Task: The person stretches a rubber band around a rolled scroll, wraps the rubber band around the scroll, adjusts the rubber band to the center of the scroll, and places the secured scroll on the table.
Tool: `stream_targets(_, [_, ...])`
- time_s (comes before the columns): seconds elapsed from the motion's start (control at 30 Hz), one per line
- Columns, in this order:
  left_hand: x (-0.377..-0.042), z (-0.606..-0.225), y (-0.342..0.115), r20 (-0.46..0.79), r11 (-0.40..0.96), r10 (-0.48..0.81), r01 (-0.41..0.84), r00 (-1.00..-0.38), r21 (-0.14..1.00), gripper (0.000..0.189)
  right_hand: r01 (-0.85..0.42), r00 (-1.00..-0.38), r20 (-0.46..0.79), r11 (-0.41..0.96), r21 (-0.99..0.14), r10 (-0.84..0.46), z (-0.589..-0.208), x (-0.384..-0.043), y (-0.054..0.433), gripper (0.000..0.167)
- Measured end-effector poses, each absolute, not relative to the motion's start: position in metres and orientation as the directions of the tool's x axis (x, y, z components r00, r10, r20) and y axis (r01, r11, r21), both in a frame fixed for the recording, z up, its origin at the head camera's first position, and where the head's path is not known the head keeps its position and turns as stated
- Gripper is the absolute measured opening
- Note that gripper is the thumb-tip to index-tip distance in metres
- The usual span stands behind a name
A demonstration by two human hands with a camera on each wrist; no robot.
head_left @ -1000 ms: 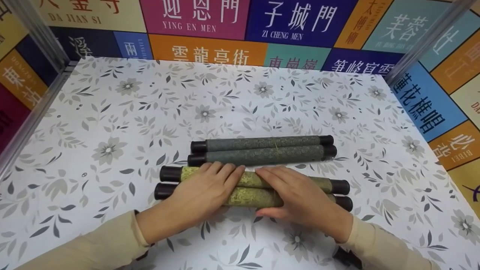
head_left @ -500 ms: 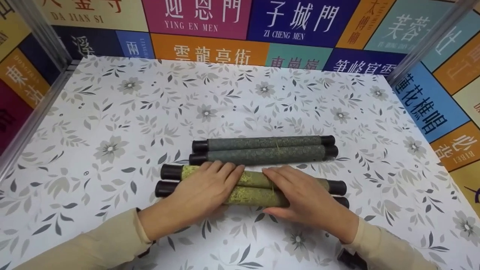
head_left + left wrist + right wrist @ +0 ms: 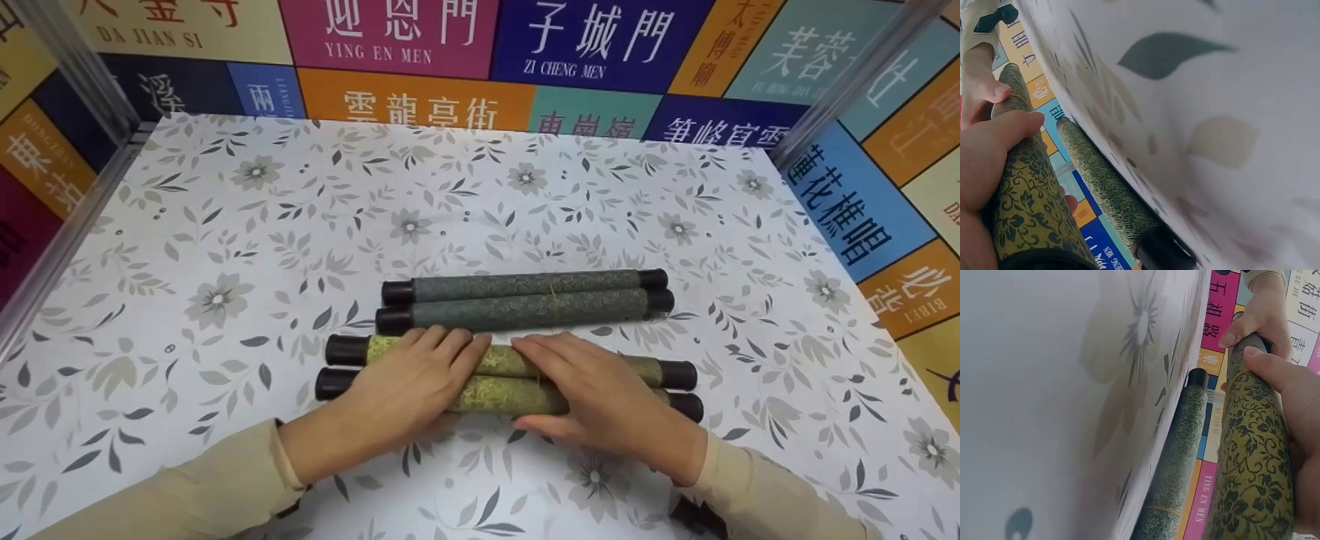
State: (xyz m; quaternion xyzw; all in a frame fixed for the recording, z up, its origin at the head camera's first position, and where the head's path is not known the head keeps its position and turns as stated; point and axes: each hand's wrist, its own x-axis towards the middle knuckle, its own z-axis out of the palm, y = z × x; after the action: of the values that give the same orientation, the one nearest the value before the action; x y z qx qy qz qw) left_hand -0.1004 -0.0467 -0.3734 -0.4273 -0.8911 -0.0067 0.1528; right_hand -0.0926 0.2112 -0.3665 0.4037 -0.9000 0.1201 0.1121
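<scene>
Both hands hold a yellow-green brocade scroll (image 3: 491, 394), rolled from both ends into two parallel rolls with dark end knobs. The left hand (image 3: 409, 382) grips its left half, the right hand (image 3: 611, 390) its right half. Each thumb lies along the near roll while the fingers reach over to the far one. A thin yellow string (image 3: 1235, 382) circles it near the right hand. Just beyond lies a grey-green scroll (image 3: 525, 309), also a double roll with dark knobs and a string. In the left wrist view, the patterned near roll (image 3: 1036, 197) stands apart from the tabletop.
White cloth with grey flowers and leaves covers the table (image 3: 330, 247). Colourful panels with Chinese characters (image 3: 420, 94) form the back and sides, with clear upright edges at the corners. A dark object (image 3: 697, 517) shows beneath the right sleeve.
The yellow-green scroll tilts and shifts slightly in the hands, its left end now a little further right. The right hand moved slightly right, then back left. The grey-green scroll stays put.
</scene>
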Motion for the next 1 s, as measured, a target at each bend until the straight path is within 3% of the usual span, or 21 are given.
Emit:
stream_targets(0.27, [-0.101, -0.375, -0.050, 0.311, 0.642, 0.749, 0.757, -0.586, -0.120, 0.067, -0.682, -0.731, 0.160, 0.722, -0.116, -0.664, -0.362, -0.092, 0.221, 0.098])
stream_targets(0.43, [-0.106, -0.373, -0.053, 0.339, 0.654, 0.729, 0.751, -0.595, -0.089, 0.082, -0.674, -0.737, 0.185, 0.726, -0.134, -0.650, -0.357, -0.099, 0.233, 0.097])
stream_targets(0.63, [-0.113, -0.379, -0.056, 0.273, 0.669, 0.726, 0.740, -0.631, -0.070, 0.090, -0.669, -0.742, 0.177, 0.731, -0.137, -0.646, -0.359, -0.111, 0.253, 0.099])
stream_targets(1.0, [-0.121, -0.393, -0.038, 0.205, 0.707, 0.690, 0.707, -0.694, 0.014, 0.084, -0.568, -0.817, 0.042, 0.788, -0.239, -0.576, -0.374, -0.130, 0.259, 0.099])
